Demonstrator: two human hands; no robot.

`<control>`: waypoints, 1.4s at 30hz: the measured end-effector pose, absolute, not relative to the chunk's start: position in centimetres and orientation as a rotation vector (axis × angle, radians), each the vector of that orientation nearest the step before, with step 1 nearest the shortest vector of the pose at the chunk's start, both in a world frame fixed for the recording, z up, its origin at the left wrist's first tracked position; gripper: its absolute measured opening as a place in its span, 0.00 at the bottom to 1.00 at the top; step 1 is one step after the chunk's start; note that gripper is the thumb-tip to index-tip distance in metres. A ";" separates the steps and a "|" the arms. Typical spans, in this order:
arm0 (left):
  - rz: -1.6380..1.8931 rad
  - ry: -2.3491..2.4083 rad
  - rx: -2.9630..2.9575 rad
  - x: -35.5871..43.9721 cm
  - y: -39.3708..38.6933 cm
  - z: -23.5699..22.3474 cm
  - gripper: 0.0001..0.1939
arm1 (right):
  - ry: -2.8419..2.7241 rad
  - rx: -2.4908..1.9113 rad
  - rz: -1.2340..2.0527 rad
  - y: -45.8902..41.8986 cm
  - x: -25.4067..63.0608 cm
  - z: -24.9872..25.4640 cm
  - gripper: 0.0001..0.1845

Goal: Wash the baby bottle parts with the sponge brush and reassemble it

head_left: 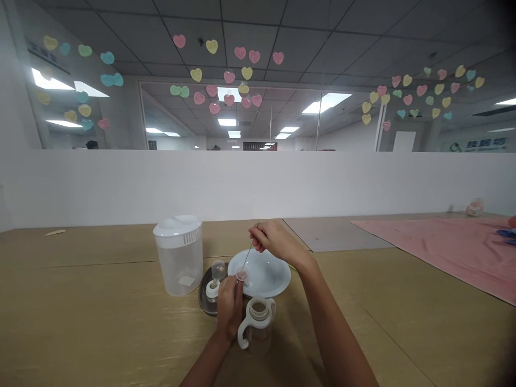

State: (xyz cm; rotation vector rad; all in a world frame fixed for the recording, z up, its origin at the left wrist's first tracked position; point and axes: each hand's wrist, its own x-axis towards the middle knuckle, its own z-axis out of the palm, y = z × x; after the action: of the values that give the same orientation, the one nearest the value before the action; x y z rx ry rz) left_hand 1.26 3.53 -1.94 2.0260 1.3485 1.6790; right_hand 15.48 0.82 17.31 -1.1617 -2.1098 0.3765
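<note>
My left hand (pixel 229 309) is closed on a small round translucent piece (pixel 241 274) that looks like a bottle nipple, held over the near left rim of a white bowl (pixel 274 274). Above it, my right hand (pixel 268 238) pinches a thin wire-like stick (pixel 249 251). The stick slants down to the nipple; its lower tip is too small to make out. Just right of my left wrist stands an uncapped baby bottle (pixel 258 322) with two white handles. A dark grey tray (pixel 205 305) lies left of my left hand, carrying a white bottle collar (pixel 212 290) and a clear dome cap (pixel 218 270).
A clear plastic tub (pixel 177 269) with a white lid stands at the left, behind the tray. A pink cloth (pixel 439 242) covers the table's right side, with a blue object (pixel 508 234) at its edge. A white partition (pixel 258 183) runs along the back.
</note>
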 end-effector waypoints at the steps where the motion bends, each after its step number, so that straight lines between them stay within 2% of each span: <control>1: 1.677 1.349 2.018 1.3 3.5 -1.9 0.21 | -2.111 -1.165 0.377 0.7 15.5 17.4 0.20; 8: 1.654 1.347 1.962 1.2 3.4 -2.0 0.21 | -2.180 -1.148 0.458 0.0 15.2 17.5 0.20; 31: 1.732 1.322 1.877 1.4 3.7 -2.8 0.21 | -2.154 -1.179 0.236 -0.8 14.4 17.9 0.20; 42: 1.701 1.353 1.946 1.5 3.8 -2.7 0.22 | -2.264 -1.114 0.395 -1.7 14.6 18.1 0.18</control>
State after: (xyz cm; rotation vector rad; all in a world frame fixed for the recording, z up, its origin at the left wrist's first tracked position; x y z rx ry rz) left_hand 1.46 3.77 -2.67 1.9459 1.3531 1.7015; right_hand 14.60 -1.71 18.12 -1.1140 -2.2636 0.3952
